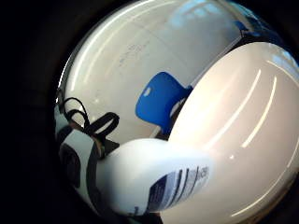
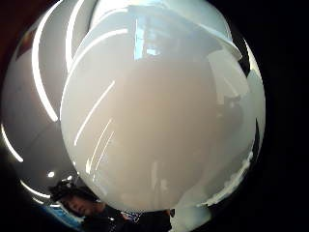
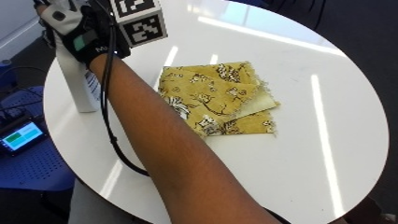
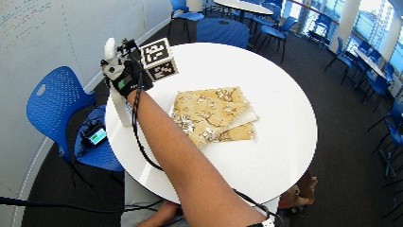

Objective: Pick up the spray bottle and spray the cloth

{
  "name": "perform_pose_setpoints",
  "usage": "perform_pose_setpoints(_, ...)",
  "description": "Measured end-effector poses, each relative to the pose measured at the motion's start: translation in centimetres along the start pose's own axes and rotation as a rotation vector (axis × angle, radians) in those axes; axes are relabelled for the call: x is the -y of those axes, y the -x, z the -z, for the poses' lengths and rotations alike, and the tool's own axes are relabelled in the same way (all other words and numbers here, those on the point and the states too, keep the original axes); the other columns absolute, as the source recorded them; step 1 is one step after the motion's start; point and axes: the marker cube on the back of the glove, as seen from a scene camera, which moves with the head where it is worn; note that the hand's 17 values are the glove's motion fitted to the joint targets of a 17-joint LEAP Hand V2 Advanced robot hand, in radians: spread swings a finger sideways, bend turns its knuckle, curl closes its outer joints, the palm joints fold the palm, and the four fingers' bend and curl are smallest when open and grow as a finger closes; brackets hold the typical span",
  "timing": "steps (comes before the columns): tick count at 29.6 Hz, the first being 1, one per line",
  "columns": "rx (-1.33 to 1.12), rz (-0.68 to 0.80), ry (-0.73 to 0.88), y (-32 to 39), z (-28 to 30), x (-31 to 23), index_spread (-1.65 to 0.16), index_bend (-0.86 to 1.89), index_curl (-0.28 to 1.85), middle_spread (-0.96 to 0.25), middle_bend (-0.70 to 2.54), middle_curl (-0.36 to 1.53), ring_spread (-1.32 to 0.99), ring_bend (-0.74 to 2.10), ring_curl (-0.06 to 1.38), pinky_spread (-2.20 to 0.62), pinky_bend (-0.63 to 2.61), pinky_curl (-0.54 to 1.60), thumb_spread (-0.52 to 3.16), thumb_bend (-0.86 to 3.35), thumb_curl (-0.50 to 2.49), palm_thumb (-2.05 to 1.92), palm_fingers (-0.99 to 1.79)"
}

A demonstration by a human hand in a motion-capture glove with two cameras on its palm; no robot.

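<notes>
White round table (image 3: 323, 140). Yellow patterned cloth (image 3: 214, 98) folded near its middle. Spray bottle (image 3: 80, 91) upright at the table's edge (well apart from the cloth), upper part gripped by the gloved right hand (image 3: 78, 30).

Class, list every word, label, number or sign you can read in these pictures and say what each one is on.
Nothing can be read for certain.
Spray bottle label: dark printed lines, too blurred to read.
Glove on the right hand: white lettering, cut off and unreadable.
Small screen beside the table: green and blue blocks, too small to read.
Cloth: flower pattern only, no text.
</notes>
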Motion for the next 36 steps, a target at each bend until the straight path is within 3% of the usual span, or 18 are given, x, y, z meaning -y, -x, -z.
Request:
perform_pose_setpoints(6, 0.023, -0.053, -0.005, -1.8, -0.9, -1.0, -0.27, 0.35, 0.61, -0.21, 0.65, 0.52, -0.21, 0.7, 0.47, -0.29, 0.45, 0.41, 0.43, -0.03, 0.87, 0.87, 1.4)
perform_pose_setpoints(13, 0.005, -0.098, 0.105, -3.5, -1.8, -1.7, -0.27, 0.32, 0.6, -0.18, 0.63, 0.52, -0.19, 0.7, 0.47, -0.28, 0.45, 0.4, 0.45, -0.03, 0.86, 0.86, 1.35)
perform_pose_setpoints(19, -0.012, -0.127, 0.155, -3.8, -2.3, -2.0, -0.29, 0.21, 0.56, -0.17, 0.65, 0.51, -0.18, 0.61, 0.43, -0.11, 0.29, 0.37, 0.58, -0.05, 0.8, 0.8, 1.08)
perform_pose_setpoints(36, -0.016, -0.224, 0.224, -6.2, -2.3, -3.2, -0.34, 0.15, 0.44, -0.15, 0.43, 0.42, -0.15, 0.45, 0.37, 0.13, 0.12, 0.27, 0.93, -0.04, 0.6, 0.67, 0.92)
